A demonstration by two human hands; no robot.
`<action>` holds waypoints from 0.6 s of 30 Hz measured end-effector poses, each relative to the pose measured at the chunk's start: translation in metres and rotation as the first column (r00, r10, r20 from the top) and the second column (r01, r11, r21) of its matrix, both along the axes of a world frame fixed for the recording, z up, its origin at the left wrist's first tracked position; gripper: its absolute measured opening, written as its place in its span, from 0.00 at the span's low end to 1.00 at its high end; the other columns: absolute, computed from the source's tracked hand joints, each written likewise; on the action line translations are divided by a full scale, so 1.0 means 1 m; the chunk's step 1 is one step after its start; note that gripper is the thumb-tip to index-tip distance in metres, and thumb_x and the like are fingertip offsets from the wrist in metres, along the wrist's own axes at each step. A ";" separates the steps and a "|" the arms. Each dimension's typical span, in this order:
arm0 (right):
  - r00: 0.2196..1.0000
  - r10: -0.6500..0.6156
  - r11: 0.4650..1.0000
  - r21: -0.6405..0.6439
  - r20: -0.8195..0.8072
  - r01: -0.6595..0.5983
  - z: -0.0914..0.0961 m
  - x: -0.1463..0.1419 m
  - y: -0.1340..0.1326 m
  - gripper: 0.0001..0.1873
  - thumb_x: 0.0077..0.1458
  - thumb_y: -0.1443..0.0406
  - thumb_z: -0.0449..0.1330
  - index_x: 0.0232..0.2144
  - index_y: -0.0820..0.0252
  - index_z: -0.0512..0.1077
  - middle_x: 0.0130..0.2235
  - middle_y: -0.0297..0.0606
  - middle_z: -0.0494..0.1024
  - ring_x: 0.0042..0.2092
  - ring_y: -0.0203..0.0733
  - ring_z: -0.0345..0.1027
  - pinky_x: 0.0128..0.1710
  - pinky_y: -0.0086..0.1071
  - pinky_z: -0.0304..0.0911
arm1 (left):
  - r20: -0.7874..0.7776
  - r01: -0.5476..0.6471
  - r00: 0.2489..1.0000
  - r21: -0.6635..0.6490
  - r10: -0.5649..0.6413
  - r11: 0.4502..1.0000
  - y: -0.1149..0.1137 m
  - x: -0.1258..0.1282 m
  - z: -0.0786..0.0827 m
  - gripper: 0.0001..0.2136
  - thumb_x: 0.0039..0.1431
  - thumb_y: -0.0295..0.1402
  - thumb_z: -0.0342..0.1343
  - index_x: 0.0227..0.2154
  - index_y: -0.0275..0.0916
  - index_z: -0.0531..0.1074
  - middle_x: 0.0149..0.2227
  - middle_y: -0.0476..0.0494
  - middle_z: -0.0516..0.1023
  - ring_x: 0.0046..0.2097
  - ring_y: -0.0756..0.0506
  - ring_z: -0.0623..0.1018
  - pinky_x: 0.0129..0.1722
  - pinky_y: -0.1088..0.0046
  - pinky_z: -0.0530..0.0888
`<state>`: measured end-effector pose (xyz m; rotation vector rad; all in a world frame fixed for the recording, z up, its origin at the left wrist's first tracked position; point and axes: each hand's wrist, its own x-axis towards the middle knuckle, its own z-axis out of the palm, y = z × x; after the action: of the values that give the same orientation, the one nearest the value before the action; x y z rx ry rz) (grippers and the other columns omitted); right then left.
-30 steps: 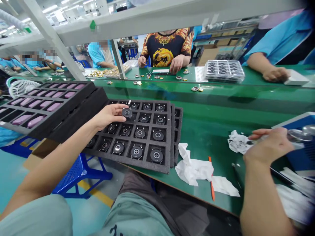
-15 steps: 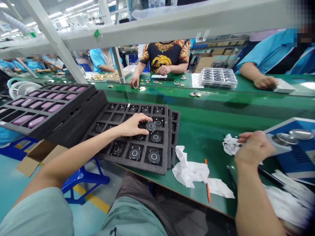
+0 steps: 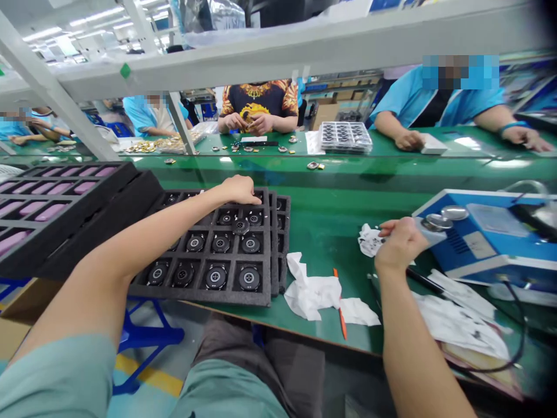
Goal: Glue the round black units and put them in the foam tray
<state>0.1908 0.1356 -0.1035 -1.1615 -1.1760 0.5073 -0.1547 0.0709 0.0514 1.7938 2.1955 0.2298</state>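
Your left hand lies palm down at the far side of a black foam tray, its fingers curled over the top row; whether they grip anything is hidden. Round black discs fill the tray's square cells, and one disc sits slightly out of line, just below your fingers. More foam trays show beneath its right edge, on a green bench.

Your right hand is raised with its fingers pinched together, just beside two silver domes on a blue machine; you cannot tell if it holds anything. Crumpled tissue lies under those fingers. More tissue and an orange marker lie nearer you. To your left is a foam tray of pink pieces.
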 end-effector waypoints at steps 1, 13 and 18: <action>1.000 0.000 1.000 -0.004 -0.001 0.000 0.000 0.000 0.000 0.23 0.59 0.52 0.44 0.20 0.54 0.67 0.20 0.39 0.66 0.26 0.46 0.63 0.31 0.43 0.61 | -0.002 -0.005 1.000 -0.003 0.005 1.000 0.002 0.002 -0.001 0.13 0.38 0.38 0.72 0.19 0.37 0.76 0.27 0.37 0.80 0.41 0.35 0.78 0.44 0.62 0.67; 0.986 -0.026 0.993 -0.109 0.163 0.044 0.010 0.004 0.007 0.19 0.58 0.50 0.50 0.27 0.56 0.68 0.27 0.41 0.73 0.35 0.50 0.69 0.44 0.47 0.64 | 0.440 0.106 0.864 0.317 -0.244 0.943 -0.054 0.085 0.032 0.12 0.52 0.27 0.64 0.41 0.35 0.80 0.41 0.41 0.82 0.44 0.43 0.77 0.49 0.64 0.71; 0.975 0.048 0.986 -0.168 0.217 -0.011 0.020 0.020 0.003 0.14 0.54 0.54 0.59 0.27 0.58 0.73 0.29 0.42 0.77 0.36 0.50 0.69 0.46 0.46 0.63 | 0.731 0.353 0.595 0.136 -0.334 0.926 -0.117 0.159 -0.013 0.06 0.57 0.32 0.63 0.35 0.35 0.74 0.33 0.41 0.82 0.35 0.46 0.81 0.37 0.68 0.77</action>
<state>0.2108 0.1389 -0.0839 -1.3718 -1.3632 0.5167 0.0044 -0.0461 0.0387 1.6435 1.2337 0.7068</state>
